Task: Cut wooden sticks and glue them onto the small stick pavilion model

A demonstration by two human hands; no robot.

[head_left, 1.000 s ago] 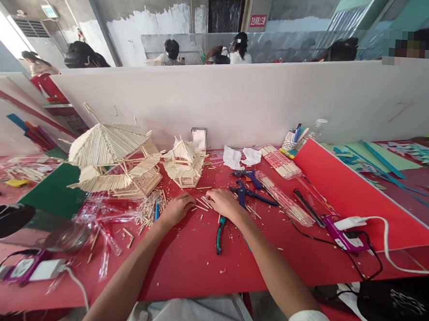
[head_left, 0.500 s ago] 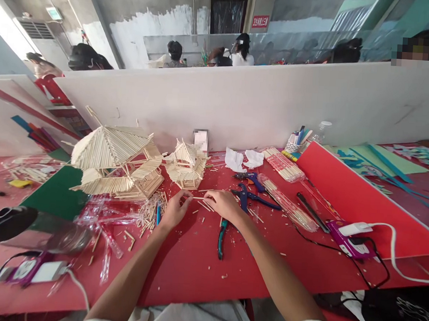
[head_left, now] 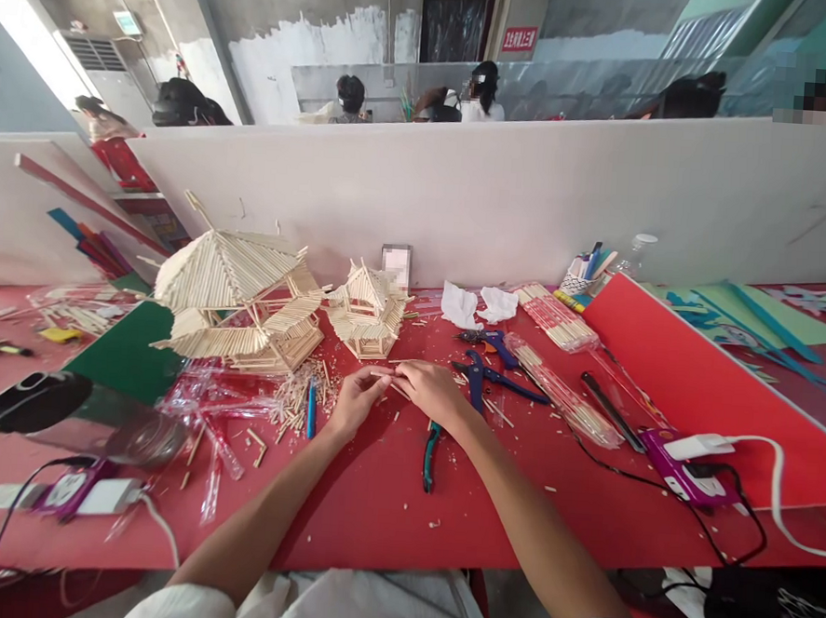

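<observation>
On the red tabletop (head_left: 365,521) stood a large model (head_left: 223,274) and a small model (head_left: 362,327), both of pale wood.
The right hand (head_left: 428,386) and the left hand (head_left: 358,399) almost met before the small model, fingers closed. Green pliers (head_left: 429,461) lay just beside the right hand, on its near side. Between the fingertips, both hands gripped one thin stick (head_left: 382,373), partly hidden.
</observation>
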